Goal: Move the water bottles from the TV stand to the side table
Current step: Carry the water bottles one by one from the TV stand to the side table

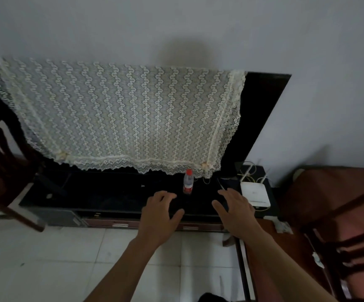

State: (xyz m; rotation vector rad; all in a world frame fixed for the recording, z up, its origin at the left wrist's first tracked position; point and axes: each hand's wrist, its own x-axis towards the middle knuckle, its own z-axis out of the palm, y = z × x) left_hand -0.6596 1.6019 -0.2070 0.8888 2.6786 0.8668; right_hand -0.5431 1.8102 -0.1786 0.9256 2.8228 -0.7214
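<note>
A clear water bottle [188,182] with a red cap and red label stands upright on the black TV stand [102,197], just below the lace edge. My left hand [161,214] hovers open over the stand's front edge, slightly left of and in front of the bottle, not touching it. My right hand [235,211] is also open, fingers spread, to the right of the bottle. Neither hand holds anything. A reddish-brown side table [270,247] lies at the lower right, under my right forearm.
A TV [261,118] draped with a lace cloth [115,114] stands behind the bottle. A white router [254,192] with cables sits at the stand's right end. Dark wooden chairs stand at the far left [0,166] and right [340,214]. White tiled floor [68,258] lies below.
</note>
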